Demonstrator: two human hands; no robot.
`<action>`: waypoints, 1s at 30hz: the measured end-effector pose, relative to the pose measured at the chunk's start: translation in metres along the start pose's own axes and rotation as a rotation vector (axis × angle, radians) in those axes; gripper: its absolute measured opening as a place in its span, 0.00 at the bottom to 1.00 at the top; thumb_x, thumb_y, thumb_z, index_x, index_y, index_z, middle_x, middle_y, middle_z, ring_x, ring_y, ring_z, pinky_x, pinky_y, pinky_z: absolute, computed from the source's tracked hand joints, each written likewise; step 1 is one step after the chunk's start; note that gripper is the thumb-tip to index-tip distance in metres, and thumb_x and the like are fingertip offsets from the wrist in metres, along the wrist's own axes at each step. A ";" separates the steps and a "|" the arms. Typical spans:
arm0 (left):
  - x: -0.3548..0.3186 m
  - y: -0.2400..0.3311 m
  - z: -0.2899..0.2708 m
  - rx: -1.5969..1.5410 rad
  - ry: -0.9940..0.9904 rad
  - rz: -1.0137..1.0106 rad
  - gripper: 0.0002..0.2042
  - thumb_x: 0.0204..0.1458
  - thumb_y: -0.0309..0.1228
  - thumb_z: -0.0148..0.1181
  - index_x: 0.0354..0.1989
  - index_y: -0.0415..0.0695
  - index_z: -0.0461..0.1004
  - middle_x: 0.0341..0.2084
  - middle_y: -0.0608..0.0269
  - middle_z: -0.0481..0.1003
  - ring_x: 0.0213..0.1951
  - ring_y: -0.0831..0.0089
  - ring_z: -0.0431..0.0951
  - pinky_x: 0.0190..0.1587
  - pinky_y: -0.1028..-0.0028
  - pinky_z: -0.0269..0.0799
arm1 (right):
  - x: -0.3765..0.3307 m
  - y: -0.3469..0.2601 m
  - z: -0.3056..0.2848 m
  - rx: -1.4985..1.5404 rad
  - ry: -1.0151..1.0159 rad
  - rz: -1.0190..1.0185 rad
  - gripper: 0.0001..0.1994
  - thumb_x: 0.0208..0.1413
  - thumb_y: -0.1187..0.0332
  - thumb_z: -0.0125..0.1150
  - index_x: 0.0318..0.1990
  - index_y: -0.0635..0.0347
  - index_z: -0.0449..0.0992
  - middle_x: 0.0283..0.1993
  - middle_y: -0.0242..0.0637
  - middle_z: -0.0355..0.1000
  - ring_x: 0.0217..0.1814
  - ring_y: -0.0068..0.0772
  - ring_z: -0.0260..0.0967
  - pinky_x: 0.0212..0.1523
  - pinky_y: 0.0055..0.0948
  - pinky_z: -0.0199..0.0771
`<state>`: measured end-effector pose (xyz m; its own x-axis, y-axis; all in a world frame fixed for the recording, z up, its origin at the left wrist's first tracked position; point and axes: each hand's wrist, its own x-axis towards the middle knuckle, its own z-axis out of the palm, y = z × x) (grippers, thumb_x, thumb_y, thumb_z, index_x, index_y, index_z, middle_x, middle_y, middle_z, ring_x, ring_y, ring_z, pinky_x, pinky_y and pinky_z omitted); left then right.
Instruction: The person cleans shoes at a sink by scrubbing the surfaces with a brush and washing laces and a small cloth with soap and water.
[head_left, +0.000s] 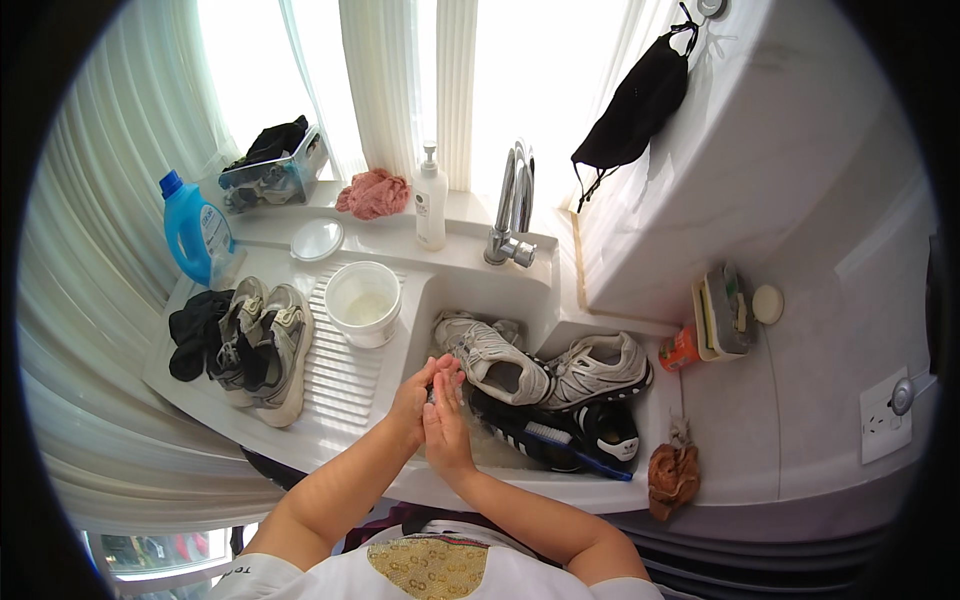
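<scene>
- The left hand (pixel 408 398) and right hand (pixel 446 428) press together over the sink's (pixel 560 332) left edge, fingers pointing away from the body; whether something lies between the palms cannot be told.
- In the sink, two pale sneakers (pixel 497 362) lie on top, with black shoes (pixel 612 425) beneath and a blue brush (pixel 570 445) across these.
- A white bucket (pixel 362 333) stands on the ridged board (pixel 335 385), a round lid (pixel 317 240) behind it.
- Left of the ridges sit more sneakers (pixel 293 350) beside black cloth (pixel 190 345).
- Behind stand a blue jug (pixel 190 228), a pump bottle (pixel 430 208) and the tap (pixel 515 195); pink cloth (pixel 374 193) lies near the bottle.
</scene>
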<state>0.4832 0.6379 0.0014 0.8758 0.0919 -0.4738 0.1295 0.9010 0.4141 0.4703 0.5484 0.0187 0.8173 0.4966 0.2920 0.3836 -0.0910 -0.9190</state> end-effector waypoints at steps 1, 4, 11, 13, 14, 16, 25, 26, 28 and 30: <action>0.005 -0.005 -0.007 0.001 0.021 0.044 0.17 0.60 0.39 0.40 0.53 0.44 0.63 0.46 0.62 0.68 0.47 0.70 0.69 0.50 0.70 0.65 | 0.001 0.007 0.001 0.010 -0.017 0.022 0.24 0.61 0.63 0.39 0.61 0.67 0.54 0.67 0.50 0.44 0.71 0.42 0.37 0.67 0.34 0.37; -0.018 -0.017 0.008 0.146 -0.024 0.066 0.16 0.59 0.38 0.41 0.51 0.44 0.64 0.45 0.62 0.69 0.46 0.71 0.69 0.49 0.73 0.66 | 0.032 0.038 -0.002 0.008 0.012 0.218 0.25 0.59 0.62 0.41 0.60 0.70 0.54 0.66 0.55 0.45 0.70 0.50 0.38 0.67 0.37 0.36; -0.007 -0.013 -0.004 0.019 0.088 0.001 0.15 0.59 0.39 0.40 0.50 0.47 0.64 0.43 0.67 0.69 0.45 0.73 0.68 0.46 0.71 0.66 | 0.008 0.037 -0.001 -0.049 0.010 0.025 0.24 0.60 0.64 0.40 0.61 0.69 0.53 0.66 0.53 0.45 0.70 0.47 0.38 0.66 0.35 0.39; -0.013 -0.015 -0.002 0.020 0.079 -0.022 0.15 0.59 0.39 0.40 0.50 0.47 0.65 0.43 0.67 0.69 0.46 0.73 0.68 0.46 0.71 0.66 | 0.023 0.034 -0.003 -0.009 0.015 0.082 0.25 0.60 0.64 0.40 0.61 0.70 0.52 0.66 0.54 0.45 0.70 0.49 0.38 0.67 0.37 0.37; -0.018 -0.019 0.002 0.059 0.032 -0.055 0.15 0.59 0.40 0.40 0.50 0.47 0.64 0.44 0.68 0.69 0.46 0.73 0.68 0.46 0.71 0.66 | 0.025 0.034 -0.002 0.011 0.017 0.110 0.25 0.59 0.64 0.41 0.61 0.70 0.51 0.66 0.55 0.45 0.70 0.51 0.38 0.67 0.38 0.36; -0.020 -0.018 0.009 0.105 -0.010 -0.067 0.17 0.59 0.40 0.40 0.52 0.47 0.63 0.47 0.67 0.69 0.48 0.72 0.68 0.48 0.71 0.65 | 0.027 0.046 -0.002 0.009 0.106 0.076 0.25 0.59 0.64 0.42 0.61 0.69 0.52 0.66 0.56 0.45 0.69 0.51 0.39 0.66 0.39 0.37; -0.023 -0.018 0.006 0.007 -0.071 0.005 0.17 0.59 0.39 0.40 0.55 0.47 0.61 0.49 0.63 0.66 0.49 0.71 0.68 0.52 0.71 0.64 | 0.035 0.041 -0.008 -0.069 0.042 0.110 0.26 0.57 0.64 0.44 0.62 0.67 0.52 0.66 0.56 0.44 0.69 0.53 0.39 0.66 0.40 0.38; -0.024 -0.014 0.009 0.040 -0.076 -0.020 0.18 0.59 0.39 0.41 0.55 0.47 0.61 0.49 0.64 0.66 0.50 0.71 0.68 0.52 0.71 0.64 | 0.037 0.046 -0.012 -0.033 0.094 0.129 0.27 0.56 0.64 0.44 0.62 0.66 0.52 0.66 0.56 0.44 0.70 0.52 0.37 0.66 0.41 0.37; -0.025 -0.001 0.016 0.024 -0.084 -0.040 0.19 0.59 0.39 0.42 0.57 0.48 0.59 0.49 0.65 0.66 0.50 0.72 0.67 0.52 0.71 0.63 | 0.020 0.047 -0.008 0.010 0.054 0.021 0.27 0.56 0.65 0.43 0.62 0.65 0.52 0.66 0.55 0.44 0.70 0.51 0.36 0.66 0.42 0.37; -0.019 0.005 0.009 -0.017 0.034 0.009 0.20 0.58 0.38 0.43 0.58 0.48 0.58 0.51 0.65 0.65 0.51 0.72 0.66 0.52 0.71 0.63 | -0.003 0.025 0.000 -0.013 -0.014 -0.083 0.26 0.57 0.65 0.42 0.63 0.64 0.52 0.66 0.54 0.44 0.71 0.51 0.35 0.66 0.41 0.35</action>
<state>0.4716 0.6369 0.0197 0.8605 0.1144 -0.4965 0.1136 0.9069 0.4057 0.4775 0.5442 -0.0056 0.7765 0.5151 0.3629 0.4551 -0.0601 -0.8884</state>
